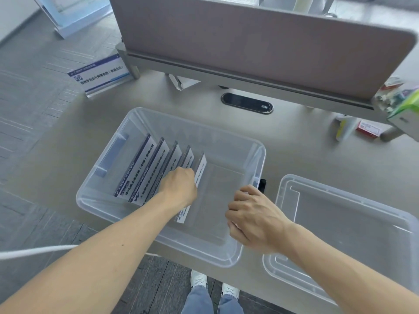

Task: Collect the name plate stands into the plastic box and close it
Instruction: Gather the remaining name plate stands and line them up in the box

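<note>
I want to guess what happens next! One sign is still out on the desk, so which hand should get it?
Probably the left hand. The sign stands at the desk's far left, on that hand's side. The right hand rests on the box rim.

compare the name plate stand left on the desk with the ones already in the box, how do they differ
The stand on the desk sits alone outside the plastic box, near the divider's corner; the stands in the box are lined up in a row of five. The desk stand's printed face is in full view; the boxed ones overlap, each partly hiding the next. No hand touches the desk stand; the left hand rests on the boxed row. All carry white printed cards with dark text.
</note>
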`<state>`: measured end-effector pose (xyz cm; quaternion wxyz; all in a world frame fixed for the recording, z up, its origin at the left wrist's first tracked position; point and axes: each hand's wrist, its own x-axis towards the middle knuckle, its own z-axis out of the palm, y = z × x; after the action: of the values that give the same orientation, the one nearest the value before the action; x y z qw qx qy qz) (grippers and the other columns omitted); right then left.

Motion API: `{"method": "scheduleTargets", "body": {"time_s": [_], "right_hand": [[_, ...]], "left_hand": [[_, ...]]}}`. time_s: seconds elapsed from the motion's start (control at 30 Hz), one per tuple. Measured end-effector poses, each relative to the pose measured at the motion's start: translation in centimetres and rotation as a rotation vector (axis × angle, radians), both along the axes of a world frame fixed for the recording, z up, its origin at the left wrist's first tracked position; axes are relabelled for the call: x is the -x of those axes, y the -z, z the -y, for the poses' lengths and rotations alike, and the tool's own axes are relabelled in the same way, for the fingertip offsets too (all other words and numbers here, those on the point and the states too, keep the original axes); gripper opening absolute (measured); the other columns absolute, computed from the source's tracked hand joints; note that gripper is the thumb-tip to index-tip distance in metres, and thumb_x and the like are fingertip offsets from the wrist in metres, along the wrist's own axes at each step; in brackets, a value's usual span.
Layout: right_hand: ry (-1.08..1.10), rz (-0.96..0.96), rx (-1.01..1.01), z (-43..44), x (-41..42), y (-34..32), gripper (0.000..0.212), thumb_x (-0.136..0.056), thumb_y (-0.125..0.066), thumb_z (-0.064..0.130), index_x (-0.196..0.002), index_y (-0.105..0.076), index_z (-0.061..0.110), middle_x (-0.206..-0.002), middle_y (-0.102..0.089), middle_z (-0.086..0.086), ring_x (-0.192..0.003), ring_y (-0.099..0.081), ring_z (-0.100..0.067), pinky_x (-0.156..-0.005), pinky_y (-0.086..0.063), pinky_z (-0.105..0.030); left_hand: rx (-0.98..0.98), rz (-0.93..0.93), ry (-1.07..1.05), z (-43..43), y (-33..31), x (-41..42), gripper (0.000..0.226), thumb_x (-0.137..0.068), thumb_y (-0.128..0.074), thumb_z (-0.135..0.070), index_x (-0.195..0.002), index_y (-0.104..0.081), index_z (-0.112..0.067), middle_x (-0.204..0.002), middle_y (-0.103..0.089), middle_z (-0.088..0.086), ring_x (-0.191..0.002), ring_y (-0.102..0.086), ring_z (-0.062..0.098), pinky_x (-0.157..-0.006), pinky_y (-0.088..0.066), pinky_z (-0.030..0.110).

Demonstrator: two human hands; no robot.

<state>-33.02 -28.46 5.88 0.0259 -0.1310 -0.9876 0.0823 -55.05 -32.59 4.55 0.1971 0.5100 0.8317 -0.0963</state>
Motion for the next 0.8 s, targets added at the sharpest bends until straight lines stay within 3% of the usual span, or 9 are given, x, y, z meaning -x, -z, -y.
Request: {"method": "scheduleTargets", "body": {"time_s": [0.23, 0.43, 0.8], "right_hand": [[0.003, 0.008, -0.006, 0.09, 0.05, -0.11, 0.035, -0.091, -0.043, 0.029, -0.058, -0.047, 0.019, -0.058, -0.046, 0.005, -0.066, -0.040, -0.025, -0.090, -0.040, -0.034], [0.006, 0.026, -0.008, 0.10, 0.02, -0.16, 0.035, -0.092, -0.043, 0.029, -0.059, -0.046, 0.018, -0.058, -0.046, 0.005, -0.068, -0.041, -0.025, -0.090, -0.040, -0.035], [0.014, 0.063, -0.021, 0.30, -0.05, -0.37, 0.037, -0.094, -0.039, 0.030, -0.060, -0.046, 0.019, -0.060, -0.045, 0.005, -0.069, -0.040, -0.025, -0.090, -0.038, -0.033]], "left_hand": [[-0.001, -0.022, 0.025, -0.01, 0.62, -0.43, 0.032, -0.093, -0.055, -0.008, -0.066, -0.038, -0.015, -0.064, -0.048, 0.002, -0.063, -0.054, 0.023, -0.050, -0.038, 0.030], [-0.008, -0.011, 0.031, 0.12, 0.76, -0.33, 0.036, -0.094, -0.055, -0.009, -0.064, -0.036, -0.015, -0.062, -0.047, 0.002, -0.053, -0.045, 0.016, -0.046, -0.034, 0.029], [-0.031, -0.030, 0.047, 0.24, 0.89, -0.47, 0.021, -0.097, -0.053, -0.009, -0.077, -0.046, -0.012, -0.064, -0.046, 0.001, -0.062, -0.054, 0.022, -0.048, -0.037, 0.030]]}}
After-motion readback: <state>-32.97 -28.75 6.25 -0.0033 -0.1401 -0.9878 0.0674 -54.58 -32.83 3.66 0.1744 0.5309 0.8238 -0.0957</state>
